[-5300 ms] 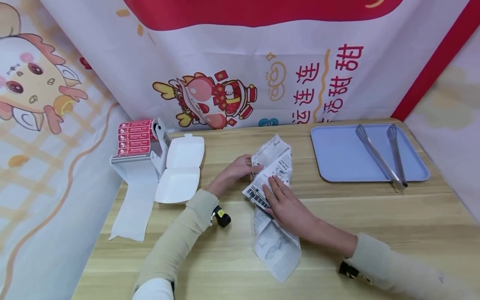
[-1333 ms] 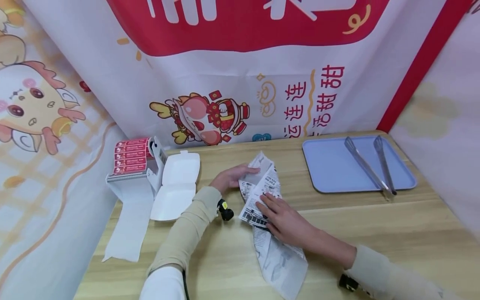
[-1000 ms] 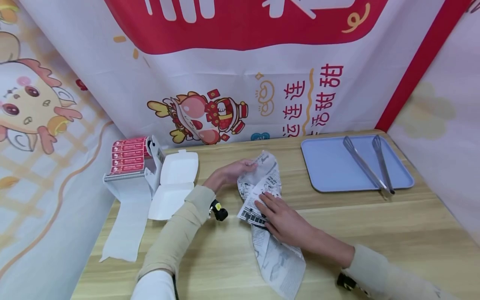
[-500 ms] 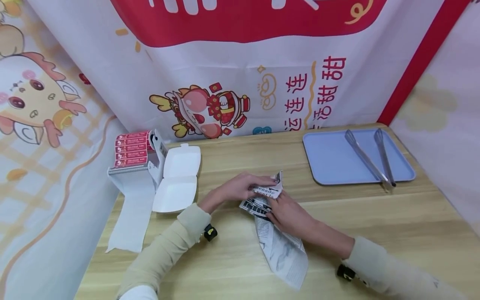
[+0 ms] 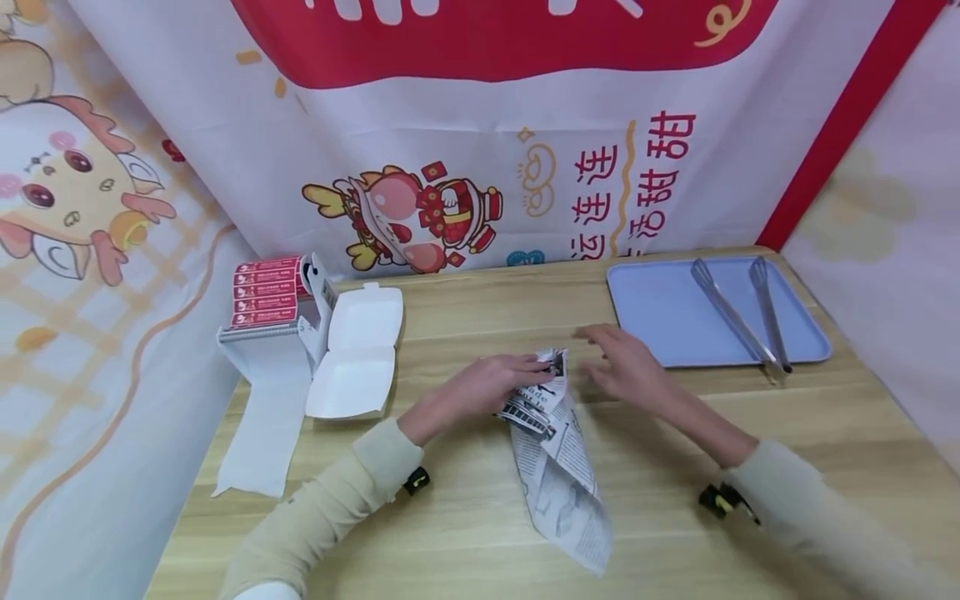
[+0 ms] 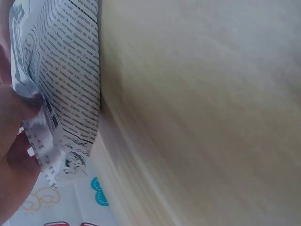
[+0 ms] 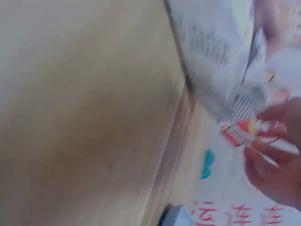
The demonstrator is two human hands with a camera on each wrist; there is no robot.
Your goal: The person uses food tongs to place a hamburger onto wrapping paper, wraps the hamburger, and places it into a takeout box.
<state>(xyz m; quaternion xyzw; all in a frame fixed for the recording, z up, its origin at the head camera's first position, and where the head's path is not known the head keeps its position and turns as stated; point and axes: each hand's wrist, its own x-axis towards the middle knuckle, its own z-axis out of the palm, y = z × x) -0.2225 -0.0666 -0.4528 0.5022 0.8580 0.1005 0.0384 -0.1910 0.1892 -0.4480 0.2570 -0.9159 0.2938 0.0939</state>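
Observation:
A newsprint-patterned wrapping paper (image 5: pixel 564 492) lies on the table, its far end folded over and its near end a loose flat tail. What may be inside is hidden. My left hand (image 5: pixel 489 386) lies over the folded end. In the left wrist view, thumb and finger pinch the paper's edge (image 6: pixel 70 80). My right hand (image 5: pixel 628 367) is off the paper, just to its right, fingers loosely bent with nothing in them. The right wrist view is blurred, but shows a gap between the right hand (image 7: pixel 277 160) and the paper.
A white hinged takeaway box (image 5: pixel 352 379) stands open at the left, beside a dispenser with a roll of red labels (image 5: pixel 266 293) and a hanging white strip (image 5: pixel 262 442). At the right back, a blue tray (image 5: pixel 652 308) bears metal tongs (image 5: pixel 738 321).
The paper's far end has been folded toward the near side by my left hand. My right hand, which pressed on the paper, has let go and moved right and away.

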